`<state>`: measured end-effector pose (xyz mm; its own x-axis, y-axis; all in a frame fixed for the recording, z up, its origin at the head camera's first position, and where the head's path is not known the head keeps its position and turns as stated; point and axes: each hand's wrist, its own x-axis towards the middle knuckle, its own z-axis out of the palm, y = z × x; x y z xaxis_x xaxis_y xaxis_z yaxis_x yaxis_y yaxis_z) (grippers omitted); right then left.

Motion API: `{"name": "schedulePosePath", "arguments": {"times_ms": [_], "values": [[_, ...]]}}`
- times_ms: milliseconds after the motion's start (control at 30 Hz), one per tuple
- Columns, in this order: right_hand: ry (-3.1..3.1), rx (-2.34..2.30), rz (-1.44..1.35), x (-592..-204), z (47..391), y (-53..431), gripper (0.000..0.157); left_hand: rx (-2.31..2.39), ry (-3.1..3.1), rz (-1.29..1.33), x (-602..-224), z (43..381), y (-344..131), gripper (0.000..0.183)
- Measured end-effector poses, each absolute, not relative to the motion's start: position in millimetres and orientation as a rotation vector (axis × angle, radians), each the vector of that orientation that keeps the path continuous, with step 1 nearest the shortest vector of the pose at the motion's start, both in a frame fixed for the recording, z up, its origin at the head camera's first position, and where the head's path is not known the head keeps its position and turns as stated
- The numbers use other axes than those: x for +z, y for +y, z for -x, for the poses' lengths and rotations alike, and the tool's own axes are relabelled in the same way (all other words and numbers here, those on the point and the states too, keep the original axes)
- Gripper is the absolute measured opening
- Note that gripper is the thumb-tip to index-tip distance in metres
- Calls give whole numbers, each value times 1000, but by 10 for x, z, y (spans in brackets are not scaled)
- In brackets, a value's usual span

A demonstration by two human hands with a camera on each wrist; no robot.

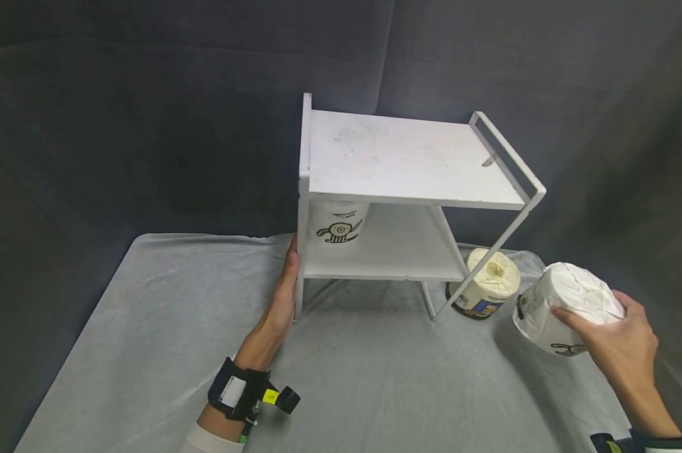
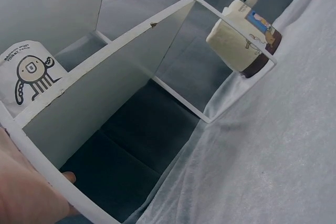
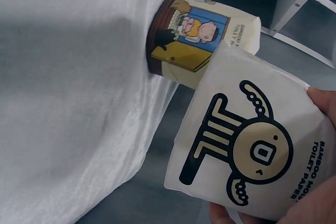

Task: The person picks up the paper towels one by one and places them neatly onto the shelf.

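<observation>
At the left of a white two-tier shelf rack (image 1: 397, 157), my left hand (image 1: 277, 308) rests against the side frame with its fingers reaching back along it. One fingertip (image 2: 69, 177) shows past the front post in the left wrist view. My right hand (image 1: 630, 336) grips a white wrapped toilet paper roll (image 1: 581, 296), held off the table at the right. Its printed cartoon figure (image 3: 262, 150) faces the right wrist camera. A similar white roll (image 1: 340, 225) stands on the lower tier at the left, its top hidden under the upper tier.
A cream toilet paper roll (image 1: 491, 283) with a coloured picture and brown base stands right of the rack, partly behind its slanted leg (image 1: 502, 239). Grey cloth (image 1: 375, 377) covers the table. A dark curtain (image 1: 148, 126) hangs behind.
</observation>
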<state>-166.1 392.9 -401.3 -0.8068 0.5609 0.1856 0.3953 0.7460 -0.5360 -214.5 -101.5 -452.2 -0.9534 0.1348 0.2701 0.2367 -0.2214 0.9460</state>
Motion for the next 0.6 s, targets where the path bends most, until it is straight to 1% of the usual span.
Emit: {"name": "schedulePosePath", "arguments": {"times_ms": [600], "values": [[-2651,674,604,-3828,1448,3689,113,-2367,-1919,454,-4510,2144,-1020,75]]}}
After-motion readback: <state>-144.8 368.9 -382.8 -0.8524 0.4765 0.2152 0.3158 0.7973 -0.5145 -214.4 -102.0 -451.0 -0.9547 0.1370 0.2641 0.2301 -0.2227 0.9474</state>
